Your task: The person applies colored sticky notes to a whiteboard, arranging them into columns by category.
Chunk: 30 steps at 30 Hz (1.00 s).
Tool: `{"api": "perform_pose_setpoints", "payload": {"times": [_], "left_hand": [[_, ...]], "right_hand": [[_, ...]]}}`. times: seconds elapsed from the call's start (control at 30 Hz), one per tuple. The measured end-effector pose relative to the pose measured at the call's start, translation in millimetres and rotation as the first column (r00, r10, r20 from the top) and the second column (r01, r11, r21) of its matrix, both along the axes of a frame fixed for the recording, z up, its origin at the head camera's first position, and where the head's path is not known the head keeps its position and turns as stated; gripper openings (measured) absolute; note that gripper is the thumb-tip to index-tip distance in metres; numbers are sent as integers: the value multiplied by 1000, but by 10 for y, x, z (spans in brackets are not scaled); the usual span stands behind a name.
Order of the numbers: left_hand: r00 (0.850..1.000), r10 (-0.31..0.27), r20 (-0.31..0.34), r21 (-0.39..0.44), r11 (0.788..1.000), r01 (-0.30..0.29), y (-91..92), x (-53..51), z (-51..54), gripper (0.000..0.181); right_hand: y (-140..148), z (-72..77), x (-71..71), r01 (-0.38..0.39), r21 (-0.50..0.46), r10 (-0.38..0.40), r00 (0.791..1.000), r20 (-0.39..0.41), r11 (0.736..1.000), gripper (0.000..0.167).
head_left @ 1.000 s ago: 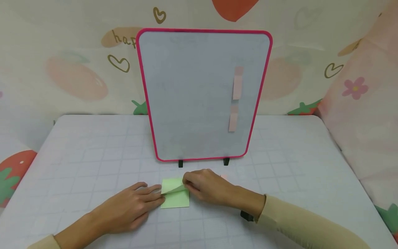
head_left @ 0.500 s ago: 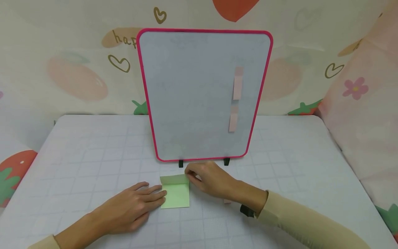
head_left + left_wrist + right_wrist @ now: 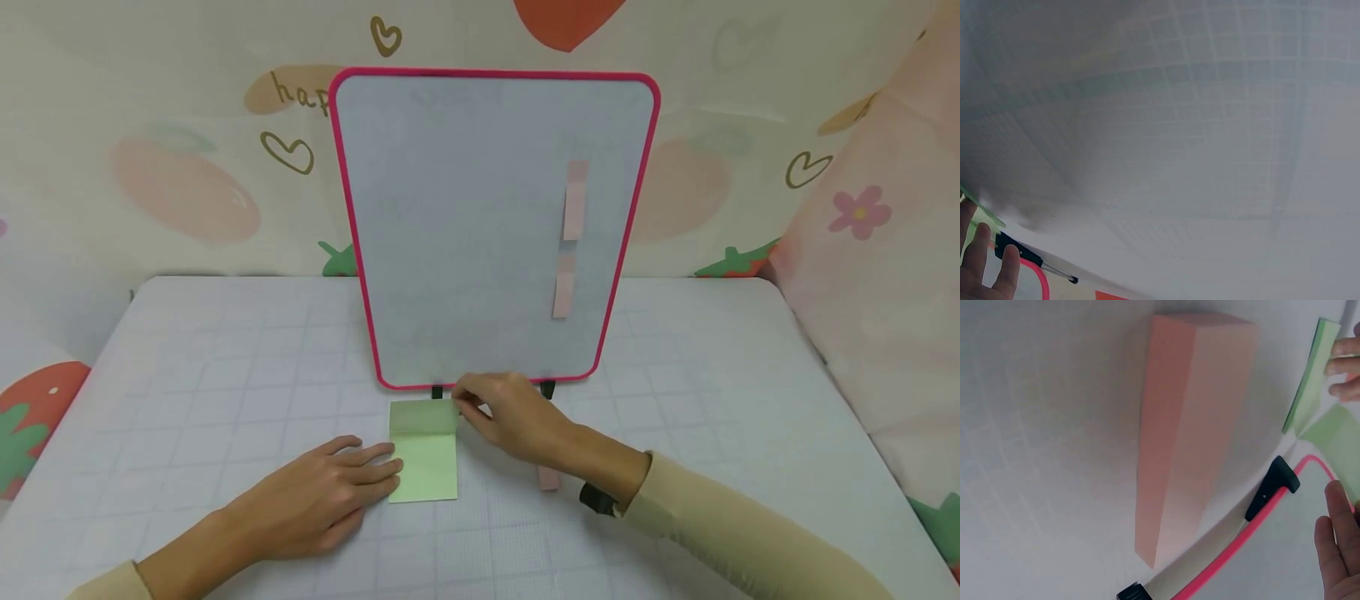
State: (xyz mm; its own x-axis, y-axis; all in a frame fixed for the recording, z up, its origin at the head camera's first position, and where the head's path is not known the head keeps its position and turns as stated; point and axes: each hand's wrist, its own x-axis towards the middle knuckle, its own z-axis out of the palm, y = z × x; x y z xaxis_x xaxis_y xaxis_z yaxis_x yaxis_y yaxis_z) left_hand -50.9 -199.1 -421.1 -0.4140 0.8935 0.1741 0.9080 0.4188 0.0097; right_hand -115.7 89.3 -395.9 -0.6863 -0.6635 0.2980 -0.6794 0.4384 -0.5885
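Observation:
A pale green sticky note pad (image 3: pixel 426 471) lies on the table in front of the whiteboard (image 3: pixel 465 233). Its top sheet (image 3: pixel 422 417) is lifted at the near edge and folded back toward the board. My right hand (image 3: pixel 517 421) pinches the sheet's right corner between thumb and index finger. The left hand (image 3: pixel 330 496) rests with spread, nearly straight fingers on the pad's left edge. Under the right forearm stands a narrow pink sticky note block (image 3: pixel 1191 437), large in the right wrist view and mostly hidden in the head view.
Two narrow pink notes (image 3: pixel 573 204) are stuck one above the other on the board's right side. Black feet (image 3: pixel 547 389) support the pink-framed board close behind the right hand. A white grid-patterned cloth (image 3: pixel 225 375) covers the table.
My right hand has moved away from me toward the board, drawing the green sheet's free edge up and back. The left hand has stayed at the pad's edge. More of the pink block shows.

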Motion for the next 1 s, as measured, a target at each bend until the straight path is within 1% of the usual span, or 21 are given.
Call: {"api": "perform_pose_setpoints", "payload": {"times": [0.17, 0.27, 0.37, 0.5, 0.6, 0.7, 0.83, 0.87, 0.93, 1.0], "left_hand": [[1000, 0, 0, 2, 1000, 0, 3, 1, -1, 40], [1000, -3, -3, 9, 1000, 3, 6, 4, -1, 40], [1000, -6, -11, 19, 1000, 6, 11, 6, -2, 40], [1000, -11, -15, 28, 1000, 11, 17, 3, -3, 39], [1000, -12, -20, 32, 999, 13, 18, 0, -8, 37], [999, -12, -32, 35, 999, 13, 19, -2, -18, 39], [999, -7, -39, 38, 999, 9, 22, 0, -32, 52], [999, -8, -39, 38, 999, 9, 20, 1, -33, 53], [999, -8, -38, 36, 999, 9, 18, 2, -36, 52], [999, -12, -35, 32, 999, 13, 15, 2, -37, 45]], "right_hand": [[15, 50, -34, -2, -31, 2, 1000, 4, 1000, 9], [24, 91, -54, -4, -23, 3, 1000, -29, 1000, 9], [37, 147, -83, -3, -21, 1, 996, -90, 1000, 8], [57, 254, -142, 0, -51, -11, 978, -207, 999, 7], [69, 357, -195, 3, -85, -26, 962, -270, 996, 8], [85, 463, -243, 5, -116, -40, 954, -298, 993, 8], [115, 598, -294, 11, -173, -70, 939, -337, 985, 8], [122, 629, -304, 11, -192, -78, 936, -344, 981, 9], [136, 683, -326, 13, -229, -96, 929, -357, 973, 9], [147, 728, -345, 12, -267, -112, 926, -362, 964, 9]]}}
